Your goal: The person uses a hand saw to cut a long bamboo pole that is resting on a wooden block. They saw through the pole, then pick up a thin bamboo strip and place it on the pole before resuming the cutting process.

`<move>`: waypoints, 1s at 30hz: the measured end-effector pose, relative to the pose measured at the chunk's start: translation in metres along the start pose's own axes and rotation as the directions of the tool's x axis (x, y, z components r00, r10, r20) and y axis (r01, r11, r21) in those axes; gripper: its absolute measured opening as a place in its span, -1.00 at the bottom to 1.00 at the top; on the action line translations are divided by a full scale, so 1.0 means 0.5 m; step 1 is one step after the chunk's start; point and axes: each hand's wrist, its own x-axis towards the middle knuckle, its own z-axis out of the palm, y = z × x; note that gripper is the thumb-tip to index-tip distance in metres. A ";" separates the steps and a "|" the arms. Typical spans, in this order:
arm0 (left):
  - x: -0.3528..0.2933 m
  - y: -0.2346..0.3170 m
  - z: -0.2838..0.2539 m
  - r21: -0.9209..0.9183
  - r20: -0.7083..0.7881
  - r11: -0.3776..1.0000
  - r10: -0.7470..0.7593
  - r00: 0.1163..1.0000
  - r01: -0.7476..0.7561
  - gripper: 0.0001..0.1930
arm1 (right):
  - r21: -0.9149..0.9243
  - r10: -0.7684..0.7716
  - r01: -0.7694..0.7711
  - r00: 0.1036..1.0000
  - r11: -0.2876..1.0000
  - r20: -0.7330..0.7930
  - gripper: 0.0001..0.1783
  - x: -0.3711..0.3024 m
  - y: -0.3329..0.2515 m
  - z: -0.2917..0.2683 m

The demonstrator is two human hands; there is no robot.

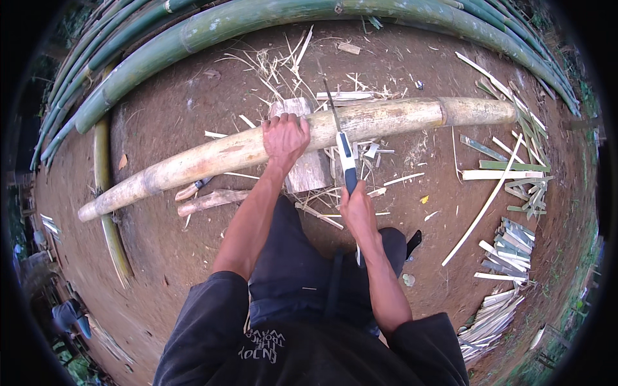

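A thick pale-yellow bamboo pole (219, 154) lies crosswise in front of me, resting across a short wooden log (309, 174). My left hand (285, 137) presses down on top of the pole above the log, fingers wrapped over its far side. In my right hand (359, 207) is the handle of a hand saw (346, 151), white and dark blue. Its thin blade points away from me and crosses the pole just right of the log. Whether the blade has cut into the bamboo cannot be made out.
Long green bamboo poles (257, 20) lie along the far side. Another pole (103, 161) runs under the left end of the pale one. Split bamboo strips (508, 248) are piled at right; shavings litter the dirt around the log. A wood piece (212, 202) lies left of my knees.
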 end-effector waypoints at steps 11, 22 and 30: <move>-0.002 -0.015 0.004 0.005 -0.045 1.000 0.006 0.999 -0.006 -0.54 | -0.058 -0.042 0.042 0.999 0.997 0.004 -0.64 -0.074 0.032 -0.009; -0.004 -0.020 -0.004 0.007 -0.067 1.000 0.007 0.998 -0.006 -0.57 | -0.072 -0.011 0.012 1.000 0.997 0.013 -0.64 -0.136 0.052 -0.020; -0.005 -0.015 -0.008 0.042 -0.014 0.999 -0.023 1.000 0.024 -0.59 | -0.056 0.064 -0.060 0.996 0.997 0.065 -0.63 -0.207 0.083 -0.041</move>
